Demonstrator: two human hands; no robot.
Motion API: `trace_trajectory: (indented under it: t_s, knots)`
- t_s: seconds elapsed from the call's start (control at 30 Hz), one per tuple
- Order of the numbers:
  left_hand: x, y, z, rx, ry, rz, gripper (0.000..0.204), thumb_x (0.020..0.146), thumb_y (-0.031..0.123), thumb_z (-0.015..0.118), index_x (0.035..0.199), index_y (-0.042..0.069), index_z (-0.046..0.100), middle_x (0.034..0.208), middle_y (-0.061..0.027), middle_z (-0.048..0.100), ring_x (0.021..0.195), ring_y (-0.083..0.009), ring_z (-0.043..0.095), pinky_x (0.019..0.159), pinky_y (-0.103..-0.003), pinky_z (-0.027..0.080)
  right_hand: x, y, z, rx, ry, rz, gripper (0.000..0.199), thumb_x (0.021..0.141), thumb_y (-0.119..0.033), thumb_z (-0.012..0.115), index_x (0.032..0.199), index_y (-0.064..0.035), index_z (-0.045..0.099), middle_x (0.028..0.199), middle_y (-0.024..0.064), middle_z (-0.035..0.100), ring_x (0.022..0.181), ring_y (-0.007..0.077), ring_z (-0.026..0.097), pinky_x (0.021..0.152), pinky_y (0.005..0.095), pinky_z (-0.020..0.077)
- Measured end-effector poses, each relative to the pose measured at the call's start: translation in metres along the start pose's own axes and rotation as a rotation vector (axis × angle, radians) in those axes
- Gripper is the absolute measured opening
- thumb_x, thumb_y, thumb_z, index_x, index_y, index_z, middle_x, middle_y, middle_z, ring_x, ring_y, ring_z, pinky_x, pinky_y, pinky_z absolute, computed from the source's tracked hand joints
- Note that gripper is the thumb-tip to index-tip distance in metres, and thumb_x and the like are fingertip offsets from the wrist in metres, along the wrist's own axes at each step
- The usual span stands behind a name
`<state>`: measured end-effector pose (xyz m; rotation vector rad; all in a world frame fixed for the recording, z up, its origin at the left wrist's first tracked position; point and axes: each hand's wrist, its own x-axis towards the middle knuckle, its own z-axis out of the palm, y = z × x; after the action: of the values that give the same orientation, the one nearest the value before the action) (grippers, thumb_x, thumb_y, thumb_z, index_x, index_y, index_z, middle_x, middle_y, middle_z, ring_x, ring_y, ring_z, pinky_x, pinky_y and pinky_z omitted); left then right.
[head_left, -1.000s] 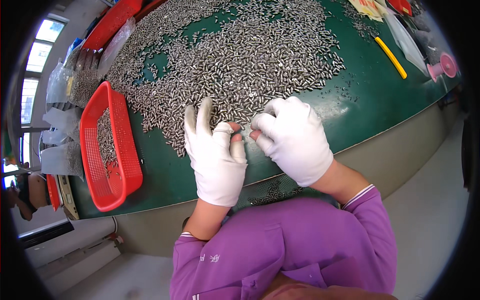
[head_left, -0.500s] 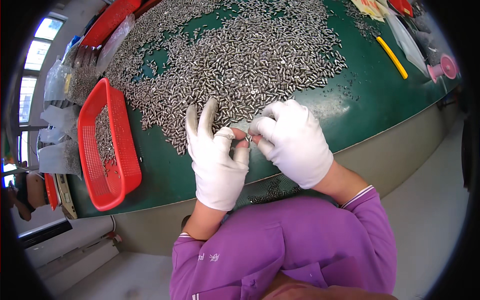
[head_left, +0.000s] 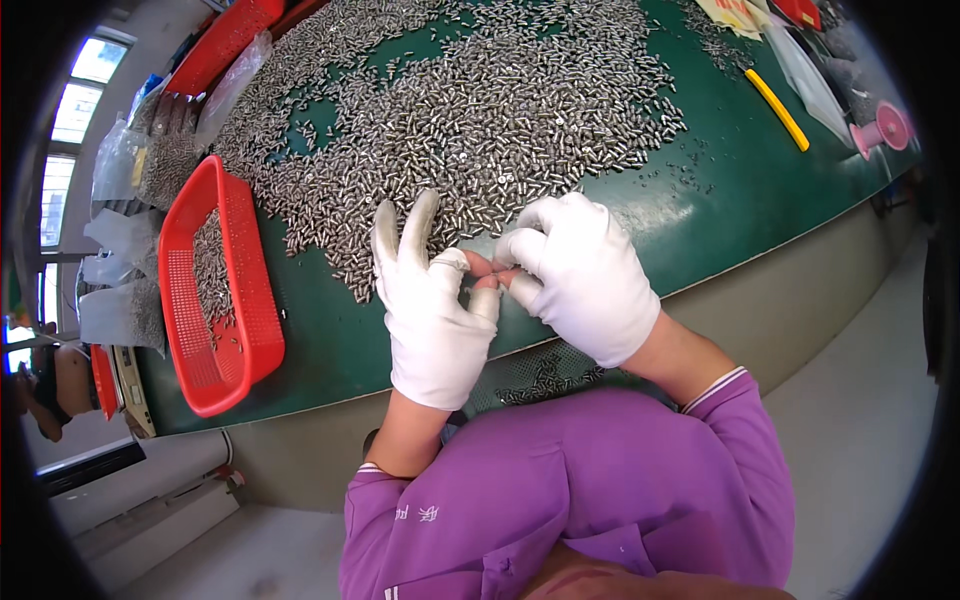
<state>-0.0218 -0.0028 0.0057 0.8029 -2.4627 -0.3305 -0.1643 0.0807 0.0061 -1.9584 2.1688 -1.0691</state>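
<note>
My left hand [head_left: 430,330] and my right hand [head_left: 592,285], in white gloves with bare thumb and index tips, meet over the near part of the green table [head_left: 330,375]. Both pinch at one spot, fingertips touching. The small metal part between them is almost wholly covered by the fingers. Two outstretched fingers of my left hand rest at the edge of a wide heap of small shiny metal cylinders [head_left: 500,130]. Right-hand fingers curl inward beside the same heap.
A red perforated basket [head_left: 262,335] with some metal pieces stands at the left. Beyond it are filled plastic bags [head_left: 120,315]. A green mesh tray [head_left: 488,388] with dark pieces sits below the table edge. At right lie a yellow strip [head_left: 778,110] and a pink spool [head_left: 885,130].
My fingertips have drawn closer together, and the metal part that showed between them is now mostly covered. My right hand has shifted slightly to the left.
</note>
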Motion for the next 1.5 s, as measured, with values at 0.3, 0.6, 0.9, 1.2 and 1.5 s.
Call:
trace_trajectory:
  t_s: [0.3, 0.6, 0.9, 1.2, 1.5]
  knots:
    - [-0.004, 0.001, -0.008, -0.098, -0.070, 0.091, 0.021, 0.065, 0.002, 0.075, 0.077, 0.007, 0.059, 0.140, -0.0189, 0.049, 0.134, -0.0515, 0.035, 0.107, -0.054, 0.036, -0.013, -0.001, -0.005, 0.078, 0.043, -0.036, 0.016, 0.072, -0.025, 0.074, 0.076, -0.0113, 0.065, 0.085, 0.0028, 0.058, 0.082, 0.0259, 0.057, 0.072, 0.0399, 0.0467]
    - [-0.005, -0.004, -0.005, -0.120, -0.076, 0.097, 0.023, 0.066, 0.003, 0.076, 0.080, 0.009, 0.059, 0.140, -0.0162, 0.048, 0.133, -0.0510, 0.035, 0.106, -0.055, 0.035, -0.012, 0.002, -0.007, 0.089, 0.009, -0.038, 0.019, 0.071, -0.026, 0.075, 0.071, -0.0099, 0.065, 0.092, 0.0030, 0.060, 0.086, 0.0262, 0.057, 0.074, 0.0396, 0.0462]
    - [-0.006, -0.002, -0.013, -0.169, -0.167, 0.119, 0.014, 0.065, 0.006, 0.075, 0.073, 0.006, 0.063, 0.137, -0.0179, 0.048, 0.133, -0.0507, 0.031, 0.107, -0.058, 0.031, -0.015, 0.003, -0.013, 0.103, 0.009, -0.128, 0.018, 0.064, -0.023, 0.076, 0.073, -0.0097, 0.066, 0.101, 0.0043, 0.062, 0.093, 0.0281, 0.059, 0.079, 0.0402, 0.0475]
    - [-0.019, -0.019, -0.028, -0.228, -0.058, 0.094, 0.013, 0.074, 0.011, 0.072, 0.084, 0.007, 0.066, 0.145, -0.0191, 0.045, 0.137, -0.0475, 0.034, 0.110, -0.050, 0.032, -0.014, 0.019, -0.026, 0.002, 0.062, -0.161, 0.022, 0.065, -0.018, 0.076, 0.084, -0.0141, 0.065, 0.115, 0.0064, 0.058, 0.117, 0.0354, 0.051, 0.093, 0.0473, 0.0448]
    - [-0.021, -0.025, -0.013, 0.077, 0.147, -0.016, 0.022, 0.066, 0.005, 0.074, 0.083, 0.009, 0.060, 0.142, -0.0186, 0.044, 0.131, -0.0510, 0.035, 0.105, -0.057, 0.033, -0.001, 0.010, -0.023, -0.213, 0.033, -0.149, 0.018, 0.068, -0.017, 0.073, 0.084, -0.0120, 0.066, 0.119, 0.0099, 0.058, 0.117, 0.0358, 0.051, 0.095, 0.0493, 0.0444]
